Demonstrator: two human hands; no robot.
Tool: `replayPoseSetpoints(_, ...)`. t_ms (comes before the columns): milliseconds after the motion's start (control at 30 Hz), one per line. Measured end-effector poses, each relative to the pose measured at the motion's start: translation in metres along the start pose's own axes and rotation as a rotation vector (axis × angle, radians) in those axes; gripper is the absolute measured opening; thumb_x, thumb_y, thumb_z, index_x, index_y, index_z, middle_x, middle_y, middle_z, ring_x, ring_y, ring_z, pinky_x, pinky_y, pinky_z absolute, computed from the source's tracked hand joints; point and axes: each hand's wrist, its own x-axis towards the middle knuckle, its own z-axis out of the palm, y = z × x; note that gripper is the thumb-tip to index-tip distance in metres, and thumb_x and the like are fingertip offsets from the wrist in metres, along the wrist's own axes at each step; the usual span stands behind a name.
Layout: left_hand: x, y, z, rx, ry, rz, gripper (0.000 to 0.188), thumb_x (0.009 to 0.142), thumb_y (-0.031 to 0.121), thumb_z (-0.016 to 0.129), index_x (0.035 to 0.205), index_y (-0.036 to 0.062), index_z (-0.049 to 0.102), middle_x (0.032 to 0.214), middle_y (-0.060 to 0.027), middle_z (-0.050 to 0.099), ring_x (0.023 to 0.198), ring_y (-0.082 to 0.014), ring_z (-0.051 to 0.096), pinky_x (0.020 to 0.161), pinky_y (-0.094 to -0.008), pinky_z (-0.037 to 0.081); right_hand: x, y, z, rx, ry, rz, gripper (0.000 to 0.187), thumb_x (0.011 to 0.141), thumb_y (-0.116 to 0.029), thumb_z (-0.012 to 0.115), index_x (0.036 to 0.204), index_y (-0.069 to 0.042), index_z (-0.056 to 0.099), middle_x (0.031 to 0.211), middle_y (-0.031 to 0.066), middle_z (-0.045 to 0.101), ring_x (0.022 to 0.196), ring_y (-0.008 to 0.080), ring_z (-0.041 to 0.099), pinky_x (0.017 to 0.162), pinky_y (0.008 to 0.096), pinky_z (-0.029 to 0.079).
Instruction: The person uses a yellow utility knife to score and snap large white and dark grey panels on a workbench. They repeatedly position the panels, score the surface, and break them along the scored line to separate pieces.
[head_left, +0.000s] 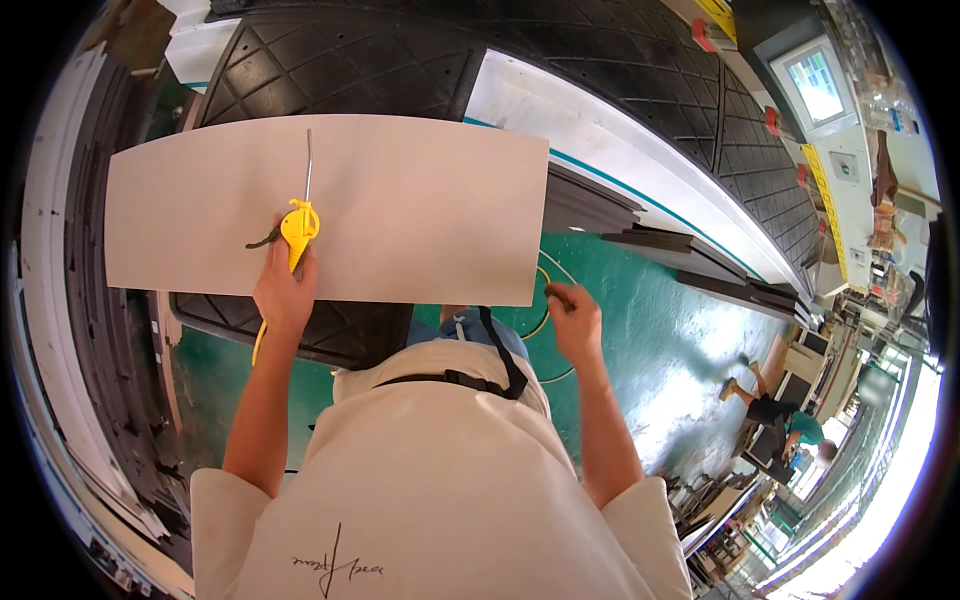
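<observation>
Holding a bright yellow plastic blow gun (297, 228) is the job of the left hand (285, 290), left of centre in the frame. Fingers are wrapped round the grip, so basically no gap there beyond the thickness of the handle. A thin, slightly bent silver metal nozzle (309, 165) points up from the gun toward the top of the frame, and a small dark piece (262, 240) pokes out to its left.

The gun sits over a wide beige flat board (430, 210) that fills the upper left and middle. Can't tell from this angle if the nozzle touches it.

Right hand (577, 322) is right of centre, just past the board's lower right corner. Its fingers are curled in toward the thumb, gap looks narrow at most, but honestly can't tell if they're pinching anything. A thin yellow hose (541, 325) runs right near it, and I can't make out whether they touch.

Around that: black panels with a diamond pattern (350, 75) across the top, a long white panel (610, 135) slanting down to the right, dark flat strips (690, 255) below it, glossy green floor (630, 300) at centre right, and another person (803, 427) over at lower right.
</observation>
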Motion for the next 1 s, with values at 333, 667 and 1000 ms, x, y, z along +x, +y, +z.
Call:
replayPoseSetpoints(333, 0.000, -0.016, 0.001, 0.021, -0.073, 0.009, 0.038, 0.094, 0.022, 0.068, 0.126, 0.0051, 0.056, 0.129, -0.0206, 0.066, 0.104, -0.0456, 0.066, 0.081, -0.0527, 0.055, 0.070, 0.001, 0.021, -0.441, -0.048, -0.927, 0.020, 0.080, -0.006, 0.066, 0.099, -0.011, 0.072, 0.097, 0.0104, 0.066, 0.095, 0.0326, 0.063, 0.078, 0.0468, 0.052)
replayPoseSetpoints(667, -0.005, 0.014, -0.020, -0.044, -0.016, 0.001, 0.029, 0.086, 0.019, 0.070, 0.108, 0.0037, 0.060, 0.116, -0.0213, 0.069, 0.092, -0.0448, 0.068, 0.074, -0.0525, 0.055, 0.093, -0.065, -0.080, -0.213, 0.062, -1.040, 0.012, 0.078, -0.004, 0.074, 0.089, -0.007, 0.069, 0.090, 0.0135, 0.066, 0.086, 0.0379, 0.065, 0.075, 0.0478, 0.054)
replayPoseSetpoints(1000, -0.111, 0.083, -0.101, 0.122, -0.061, -0.319, 0.028, 0.082, 0.035, 0.078, 0.084, 0.0073, 0.072, 0.076, -0.0171, 0.070, 0.078, -0.0428, 0.068, 0.068, -0.0528, 0.052, 0.334, -0.422, -0.276, -0.195, 1.055, -1.477, 0.005, 0.091, -0.004, 0.069, 0.096, -0.004, 0.067, 0.092, 0.0128, 0.071, 0.084, 0.0359, 0.068, 0.074, 0.0447, 0.056)
